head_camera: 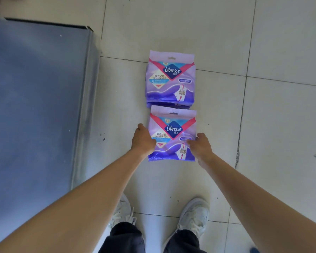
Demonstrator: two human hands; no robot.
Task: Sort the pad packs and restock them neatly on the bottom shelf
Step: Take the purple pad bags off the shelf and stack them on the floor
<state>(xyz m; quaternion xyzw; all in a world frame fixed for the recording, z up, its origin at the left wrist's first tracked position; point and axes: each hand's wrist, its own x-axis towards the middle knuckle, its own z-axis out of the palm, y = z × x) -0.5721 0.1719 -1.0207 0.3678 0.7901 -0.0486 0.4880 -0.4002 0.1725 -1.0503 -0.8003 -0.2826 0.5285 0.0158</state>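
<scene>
Clamped by left hand [143, 141] at nine o'clock, right hand [201, 145] at three: near purple plastic pad pack [171, 133]; likely needed level, even lift.

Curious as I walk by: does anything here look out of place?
Not on a shelf: the near pack, gripped by the left hand and right hand, lies on the floor tiles overlapping the far pack, which sits slightly offset on a lower pack.
</scene>
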